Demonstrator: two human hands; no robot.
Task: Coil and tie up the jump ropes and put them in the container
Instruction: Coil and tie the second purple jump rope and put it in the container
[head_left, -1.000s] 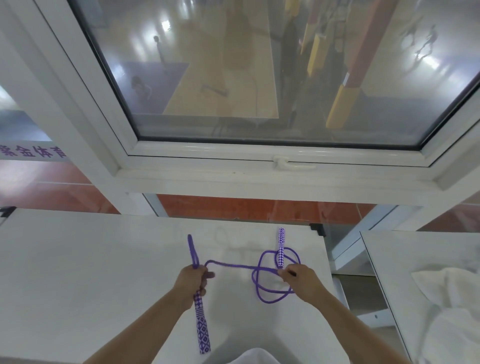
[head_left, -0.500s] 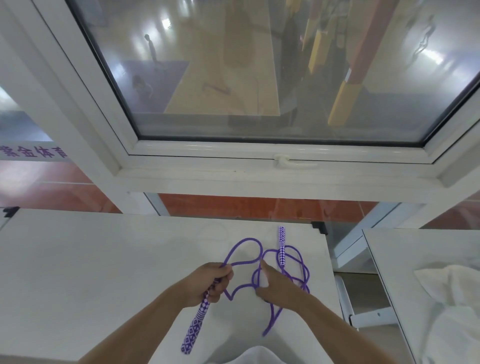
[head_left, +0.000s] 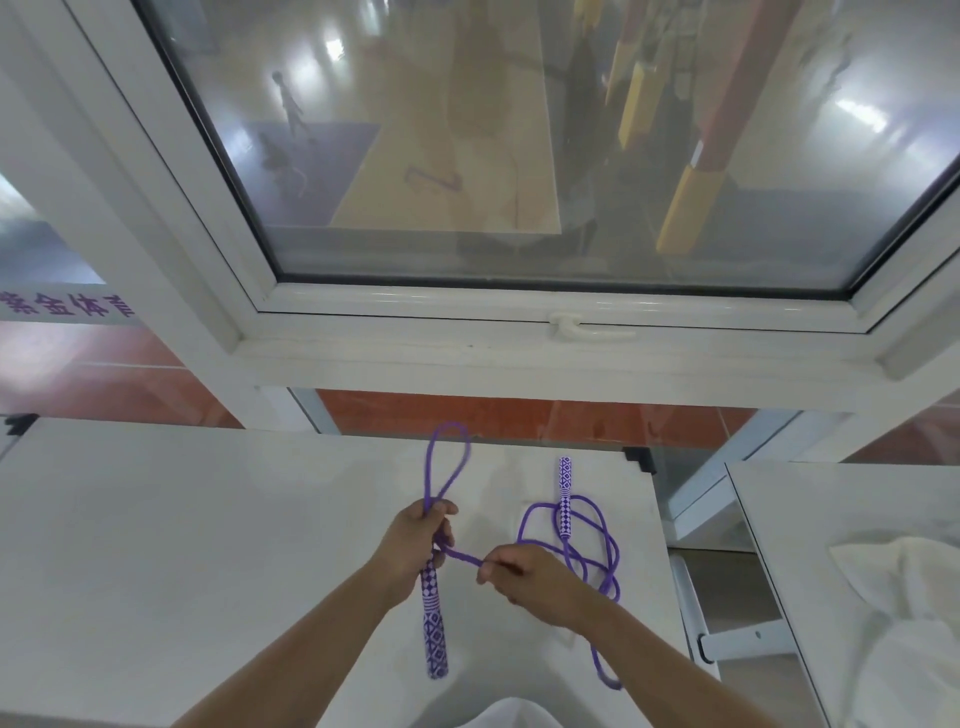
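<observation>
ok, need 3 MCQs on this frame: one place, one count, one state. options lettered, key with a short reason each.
1. Where does the free handle lie?
A. on the white table, right of both hands
B. in the left hand
C. on the windowsill

2. How many patterned handles show?
A. one
B. two
C. three

3. What is the right hand doing?
A. resting flat
B. pinching the purple rope
C. gripping a handle

Key:
1 A, it lies on the tabletop among the loose loops.
2 B, one on the table, the other handle held in the left hand.
3 B, fingertips close on the strand running between the hands.
</observation>
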